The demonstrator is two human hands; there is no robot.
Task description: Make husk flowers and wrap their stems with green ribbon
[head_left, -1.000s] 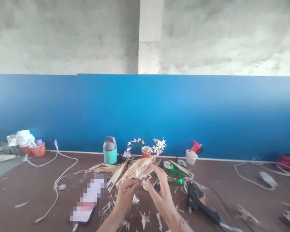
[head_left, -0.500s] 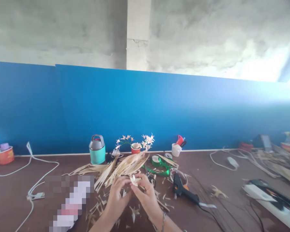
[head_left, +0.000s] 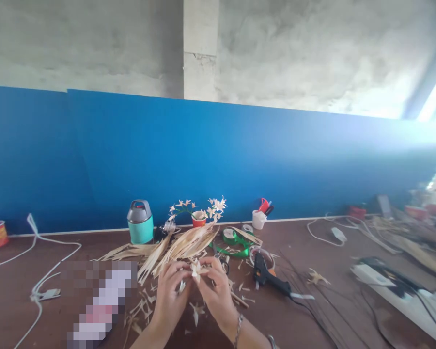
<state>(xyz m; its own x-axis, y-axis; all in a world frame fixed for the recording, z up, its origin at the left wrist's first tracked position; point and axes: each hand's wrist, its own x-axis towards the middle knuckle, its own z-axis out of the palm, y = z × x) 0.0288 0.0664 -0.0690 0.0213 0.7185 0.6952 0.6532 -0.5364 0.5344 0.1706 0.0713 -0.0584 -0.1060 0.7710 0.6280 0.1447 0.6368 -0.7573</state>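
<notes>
Between the fingertips of both hands is a small pale flower point(head_left: 195, 269) with pointed petals, like dried husk. My left hand point(head_left: 172, 291) pinches it from the left, and another pale piece shows by its palm. From the right, my right hand point(head_left: 214, 286) grips the same flower with thumb and fingers. On the table below the hands lies a loose star-shaped flower point(head_left: 196, 312). Just beyond them spreads a pile of dried husks point(head_left: 189, 242). Husk scraps point(head_left: 140, 310) are scattered left of my left hand.
A black glue gun point(head_left: 271, 276) lies to the right, its cord trailing forward. Green ribbon point(head_left: 240, 248) sits behind my right hand. At the back stand a teal flask point(head_left: 140, 228), a red cup point(head_left: 199, 220) beside finished flowers, and a white cup point(head_left: 258, 219). White cables point(head_left: 45, 276) run along the left.
The view has turned slightly right, so everything sits further left. Both hands stay together on the flower, which now shows its petals more upright and facing me.
</notes>
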